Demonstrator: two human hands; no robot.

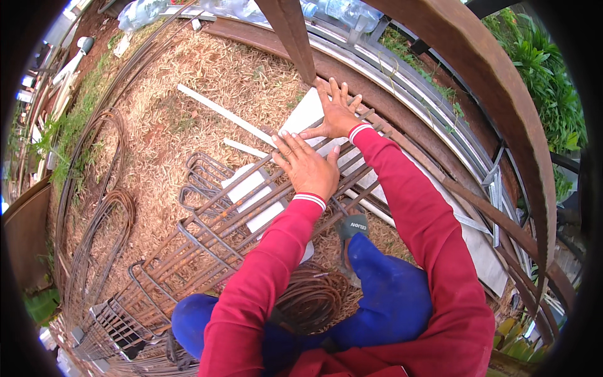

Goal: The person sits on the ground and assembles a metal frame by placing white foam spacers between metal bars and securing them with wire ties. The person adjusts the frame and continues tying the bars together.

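Observation:
A long cage of rusty steel rebar [217, 234], tied with bent square stirrups, runs from the lower left up toward the centre. My left hand [308, 166] lies over the bars near the far end, fingers stretched out and palm down. Just beyond it, my right hand [338, 112] has its fingers spread above the bar ends. Neither hand is wrapped around a bar; whether the palms press on the steel is hard to tell. Several loose bent stirrups [207, 173] lie on the ground left of the cage.
A rusty steel post [290, 44] stands ahead, and a broad rusty beam [502, 75] arches at the right. White strips [226, 114] and a white panel [304, 114] lie on the dry straw. Coiled rods [311, 295] sit by my legs. Plastic bottles [143, 14] are at the back.

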